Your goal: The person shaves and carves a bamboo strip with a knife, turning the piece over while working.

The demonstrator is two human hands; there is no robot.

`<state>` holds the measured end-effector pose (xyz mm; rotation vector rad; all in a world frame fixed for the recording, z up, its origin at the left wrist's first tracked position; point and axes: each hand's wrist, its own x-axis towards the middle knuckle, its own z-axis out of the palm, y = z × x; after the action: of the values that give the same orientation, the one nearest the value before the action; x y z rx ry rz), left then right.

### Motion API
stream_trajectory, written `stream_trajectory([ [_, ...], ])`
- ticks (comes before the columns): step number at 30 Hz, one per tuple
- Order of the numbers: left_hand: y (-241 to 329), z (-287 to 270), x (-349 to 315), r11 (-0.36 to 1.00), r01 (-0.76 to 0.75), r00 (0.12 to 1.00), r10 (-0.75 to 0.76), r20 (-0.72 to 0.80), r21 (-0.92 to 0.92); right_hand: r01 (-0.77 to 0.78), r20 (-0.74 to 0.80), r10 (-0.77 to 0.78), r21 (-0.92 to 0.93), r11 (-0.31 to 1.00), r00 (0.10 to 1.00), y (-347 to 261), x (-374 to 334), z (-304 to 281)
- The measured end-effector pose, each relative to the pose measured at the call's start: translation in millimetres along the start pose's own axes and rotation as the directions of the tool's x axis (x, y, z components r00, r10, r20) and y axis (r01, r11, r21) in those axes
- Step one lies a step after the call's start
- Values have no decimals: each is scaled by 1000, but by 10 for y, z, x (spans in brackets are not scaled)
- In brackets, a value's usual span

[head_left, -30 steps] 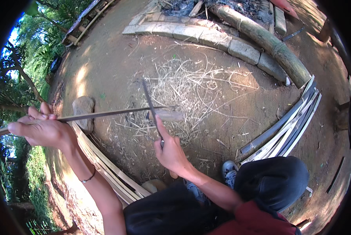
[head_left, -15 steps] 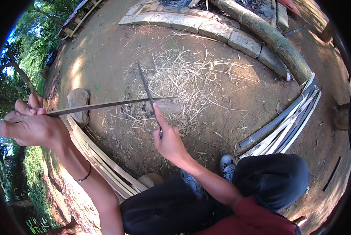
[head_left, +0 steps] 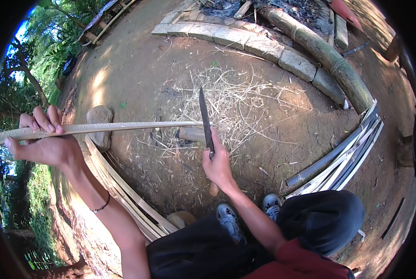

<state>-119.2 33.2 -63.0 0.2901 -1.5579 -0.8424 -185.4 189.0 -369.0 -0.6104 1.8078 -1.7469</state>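
My left hand (head_left: 50,139), at the far left, is closed around a long pale bamboo strip (head_left: 124,126), fingers above it and thumb below. The strip runs nearly level to the right, its pale, rough face showing. My right hand (head_left: 218,163) grips a knife (head_left: 204,109) with a dark blade, index finger along it; the butt of a wooden handle shows below my palm. The blade points away from me and crosses the strip's right end; whether they touch, I cannot tell. Beneath lies a short log piece (head_left: 192,134) on the ground, among thin curled shavings (head_left: 235,97).
A bundle of split bamboo strips (head_left: 340,151) lies to the right, and more strips (head_left: 124,186) lie near my left leg. Stones (head_left: 261,46) edge an ashy fire place at the back, with a thick bamboo pole (head_left: 324,53) across it. A rounded stone (head_left: 100,125) sits at left.
The strip has turned from its dark face to its pale one. My right hand and the knife have shifted right, toward the strip's far end. My left-hand fingers have changed their hold.
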Motion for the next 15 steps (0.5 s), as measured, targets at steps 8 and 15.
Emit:
stream_trajectory([
  [8,124,-200,-40,952,249,965,-229,126,-177,-46,-23,50,148,988,999,-105,134,-286],
  [15,197,-245,-56,863,359,904,-226,363,-356,110,227,-122,64,992,966,-616,-260,-76],
])
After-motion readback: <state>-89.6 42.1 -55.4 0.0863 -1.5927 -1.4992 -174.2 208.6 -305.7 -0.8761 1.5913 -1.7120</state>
